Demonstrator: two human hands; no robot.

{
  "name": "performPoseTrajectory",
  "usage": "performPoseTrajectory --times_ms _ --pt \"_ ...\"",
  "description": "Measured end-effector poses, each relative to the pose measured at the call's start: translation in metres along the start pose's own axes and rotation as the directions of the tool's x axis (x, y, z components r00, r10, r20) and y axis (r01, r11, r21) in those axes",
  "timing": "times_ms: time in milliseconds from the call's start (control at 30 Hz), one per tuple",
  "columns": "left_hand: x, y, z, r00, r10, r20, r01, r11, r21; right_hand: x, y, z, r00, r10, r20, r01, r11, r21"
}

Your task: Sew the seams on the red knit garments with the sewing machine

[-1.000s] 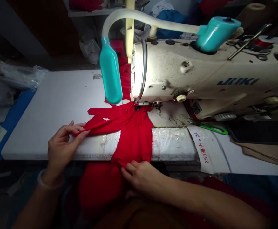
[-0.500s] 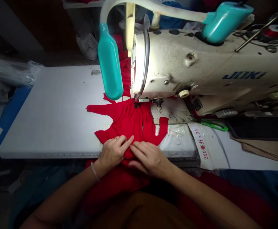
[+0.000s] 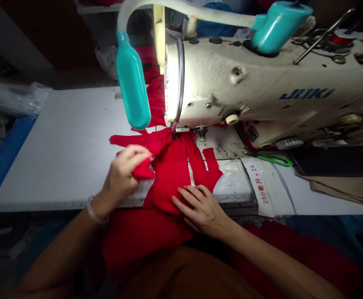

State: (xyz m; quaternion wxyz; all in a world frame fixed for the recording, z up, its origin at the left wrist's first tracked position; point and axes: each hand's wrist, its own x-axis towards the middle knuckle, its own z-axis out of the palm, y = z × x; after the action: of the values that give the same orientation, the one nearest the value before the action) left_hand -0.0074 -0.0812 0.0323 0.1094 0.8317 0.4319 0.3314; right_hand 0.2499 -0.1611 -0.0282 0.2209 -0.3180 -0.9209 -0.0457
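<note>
Red fabric point(image 3: 171, 174) spreads from under the presser foot point(image 3: 177, 133) of a white JUKI sewing machine point(image 3: 218, 79) down over the table's front edge. My left hand point(image 3: 123, 172), slightly blurred, is closed around a bunched part of this fabric left of the needle area, lifting it. Lying on the cloth near the front edge, my right hand point(image 3: 203, 207) has its fingers stretched and a little apart. A narrow strip of the fabric points left across the white table, and another short piece stands out to the right.
A turquoise lamp point(image 3: 133, 83) hangs left of the machine head. Green-handled snips point(image 3: 274, 159), a white printed label point(image 3: 266, 187) and a black phone-like slab point(image 3: 337, 161) lie on the right. The white table point(image 3: 59, 145) extends left, with plastic bags point(image 3: 16, 97) beyond.
My left hand has moved left and up, pulling a fold of the red fabric with it. My right hand has shifted slightly right and its fingers have spread flat on the cloth.
</note>
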Motion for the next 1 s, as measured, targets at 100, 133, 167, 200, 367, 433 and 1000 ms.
performPoseTrajectory --times_ms 100,133,167,200,367,433,1000 --pt "-0.027 0.028 0.024 0.940 0.249 0.234 -0.285 0.950 0.132 -0.003 -0.015 0.006 0.996 0.059 -0.073 -0.056 0.997 0.045" --pt "-0.036 0.034 0.034 0.928 0.261 0.266 -0.313 0.933 0.179 -0.004 -0.020 0.009 0.993 0.067 -0.094 -0.061 0.996 0.061" --pt "-0.043 0.036 0.042 0.928 0.249 0.277 -0.314 0.924 0.219 -0.006 -0.026 0.011 0.993 0.063 -0.104 -0.055 0.995 0.078" --pt "-0.048 0.037 0.047 0.934 0.225 0.277 -0.295 0.923 0.246 -0.007 -0.030 0.013 0.993 0.059 -0.104 -0.050 0.995 0.090" --pt "-0.045 0.035 0.032 0.960 0.197 0.197 -0.236 0.951 0.198 -0.012 -0.043 0.020 0.988 0.140 -0.070 -0.136 0.989 0.057" --pt "-0.043 0.040 0.023 0.960 0.225 0.167 -0.259 0.940 0.222 -0.013 -0.044 0.022 0.985 0.148 -0.087 -0.144 0.988 0.050" --pt "-0.058 0.054 0.050 0.938 0.075 0.337 -0.195 0.921 0.338 -0.025 -0.051 0.026 0.984 0.134 -0.117 -0.131 0.991 0.033"
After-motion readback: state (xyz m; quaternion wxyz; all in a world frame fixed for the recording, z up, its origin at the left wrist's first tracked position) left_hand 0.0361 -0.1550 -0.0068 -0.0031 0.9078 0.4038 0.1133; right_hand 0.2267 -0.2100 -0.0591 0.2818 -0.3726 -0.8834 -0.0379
